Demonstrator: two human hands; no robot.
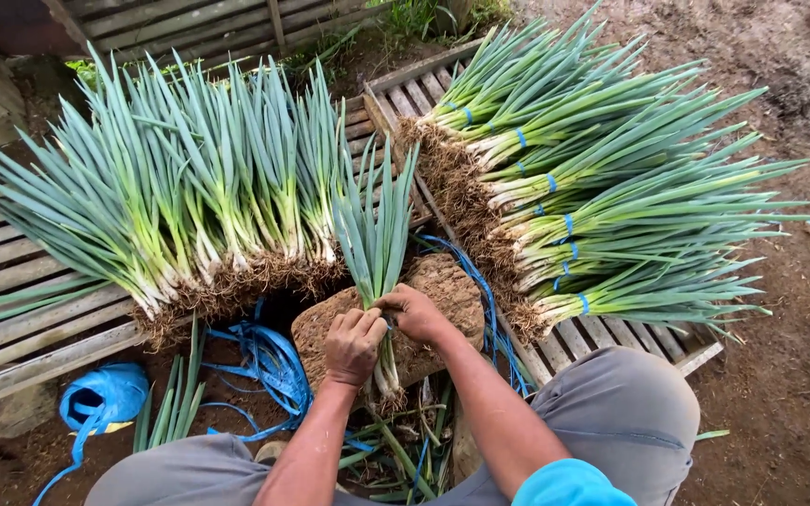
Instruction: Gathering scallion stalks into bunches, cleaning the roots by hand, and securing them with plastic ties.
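Head view: both hands grip one bunch of green onions lying on a wooden block; the left hand is clamped on the white stems and the right hand pinches just above. Keeping the stems tight and the roots level would help. Two piles lie on slatted pallets: loose onions on the left, about eight blue-tied bundles on the right.

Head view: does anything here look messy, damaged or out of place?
Mostly tidy. The odd spots: loose blue string tangled on the dirt, and trimmed green scraps scattered below the hands. The left hand and right hand grip one bunch of green onions.
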